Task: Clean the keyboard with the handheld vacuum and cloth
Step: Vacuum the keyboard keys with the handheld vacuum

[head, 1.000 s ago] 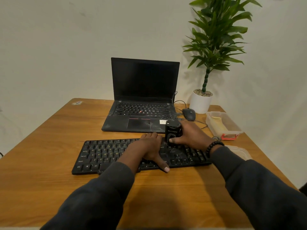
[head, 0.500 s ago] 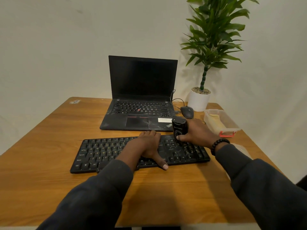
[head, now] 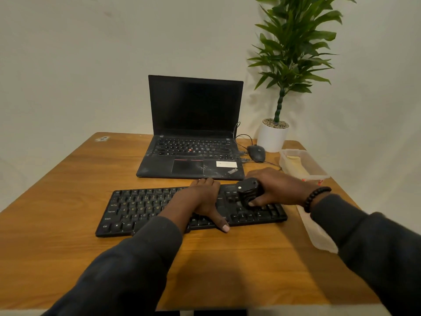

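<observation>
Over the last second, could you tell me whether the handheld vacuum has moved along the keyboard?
Yes. The handheld vacuum, gripped by the right hand, has slid rightward along the keyboard, away from the left hand.

The left hand lies flat on the keyboard and hides the keys in its middle. The right hand is wrapped around the small vacuum, so most of its body is hidden, and its lower end on the keys cannot be seen. Under the right sleeve lies a pale clear thing; what it is cannot be told. The plant is cut off by the top edge. The letters on the far keys are too small to read.
</observation>
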